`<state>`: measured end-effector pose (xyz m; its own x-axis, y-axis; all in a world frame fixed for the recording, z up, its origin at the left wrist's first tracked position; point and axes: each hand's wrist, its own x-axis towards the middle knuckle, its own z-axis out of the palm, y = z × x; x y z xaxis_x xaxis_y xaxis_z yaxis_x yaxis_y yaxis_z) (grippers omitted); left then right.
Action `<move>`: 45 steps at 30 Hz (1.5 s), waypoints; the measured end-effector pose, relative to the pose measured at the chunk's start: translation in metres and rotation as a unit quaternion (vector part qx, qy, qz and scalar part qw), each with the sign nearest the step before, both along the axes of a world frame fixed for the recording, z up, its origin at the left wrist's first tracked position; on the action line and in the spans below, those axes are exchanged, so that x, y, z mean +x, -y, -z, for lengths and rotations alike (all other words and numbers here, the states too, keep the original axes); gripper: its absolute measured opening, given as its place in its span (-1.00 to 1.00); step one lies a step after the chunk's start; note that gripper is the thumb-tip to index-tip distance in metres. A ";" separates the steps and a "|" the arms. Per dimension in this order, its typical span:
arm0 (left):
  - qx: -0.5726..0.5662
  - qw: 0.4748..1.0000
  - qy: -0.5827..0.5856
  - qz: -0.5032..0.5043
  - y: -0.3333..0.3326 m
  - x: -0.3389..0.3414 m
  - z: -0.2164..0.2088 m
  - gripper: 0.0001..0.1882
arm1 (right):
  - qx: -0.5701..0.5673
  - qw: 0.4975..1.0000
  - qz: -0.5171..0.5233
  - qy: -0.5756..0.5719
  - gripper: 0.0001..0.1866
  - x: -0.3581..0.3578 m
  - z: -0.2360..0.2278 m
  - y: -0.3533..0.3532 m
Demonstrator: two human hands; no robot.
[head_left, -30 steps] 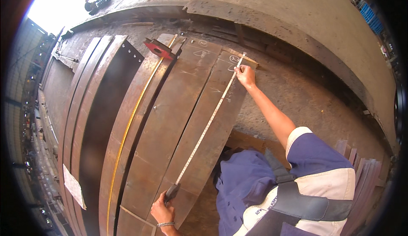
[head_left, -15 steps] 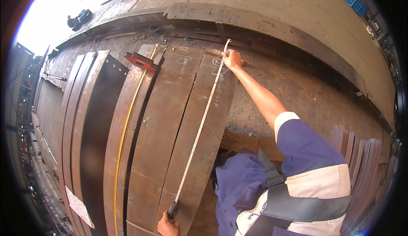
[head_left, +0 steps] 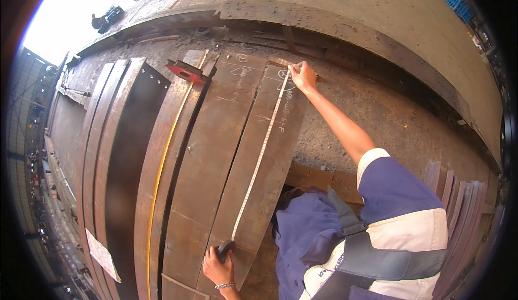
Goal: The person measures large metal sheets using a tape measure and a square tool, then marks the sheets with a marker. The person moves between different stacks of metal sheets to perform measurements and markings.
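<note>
My left hand (head_left: 218,266), with a bracelet at the wrist, is closed round the dark case of a tape measure (head_left: 224,250) near the close end of a brown steel plate (head_left: 256,165). From the case, the pale blade (head_left: 260,157) runs out along the plate, bowing slightly. At the far end my right hand (head_left: 303,77) pinches the blade's tip near the plate's edge. Chalk marks (head_left: 283,103) show beside the blade there. A second steel plate (head_left: 208,149) lies alongside to the left, with a narrow gap between them.
Farther left stand a steel beam (head_left: 156,138) with a yellow measuring strip (head_left: 162,176) along it and a red holed tool (head_left: 186,73) across it. More beams (head_left: 108,138) follow, one bearing a paper sheet (head_left: 102,254). A long steel beam (head_left: 345,27) crosses behind; stacked pieces (head_left: 458,208) lie right.
My right hand has drawn the blade's tip back from beyond the plate to about its far edge. My left hand has moved farther into view with the case, and the view has shifted slightly.
</note>
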<state>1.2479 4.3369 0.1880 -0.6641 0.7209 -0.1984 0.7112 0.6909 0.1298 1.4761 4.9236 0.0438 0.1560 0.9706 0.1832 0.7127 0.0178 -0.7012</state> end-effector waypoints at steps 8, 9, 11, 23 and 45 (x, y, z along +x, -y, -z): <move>0.018 0.998 0.035 0.052 -0.017 0.003 0.007 -0.63 | -0.086 0.982 -0.167 -0.012 -0.51 -0.010 -0.006 0.077; 0.013 0.998 0.045 0.035 -0.020 0.005 0.008 -0.64 | -0.093 0.980 -0.176 -0.016 -0.52 -0.012 -0.005 0.083; 0.014 0.998 0.056 0.025 -0.024 0.008 0.012 -0.64 | -0.125 0.976 -0.179 -0.011 -0.55 -0.013 -0.003 0.091; 0.010 0.989 0.143 0.038 -0.040 0.021 0.015 -0.42 | -0.108 0.976 -0.182 -0.048 -0.71 -0.015 0.000 0.094; -0.029 0.996 0.081 -0.019 -0.031 0.012 0.016 -0.65 | -0.068 0.967 -0.240 -0.053 -0.62 -0.020 -0.013 0.108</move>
<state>1.2596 4.3680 0.1720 -0.6466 0.6796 -0.3465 0.6570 0.7270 0.1998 1.4563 4.8157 0.0564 -0.3080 0.9497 0.0561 0.5699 0.2313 -0.7885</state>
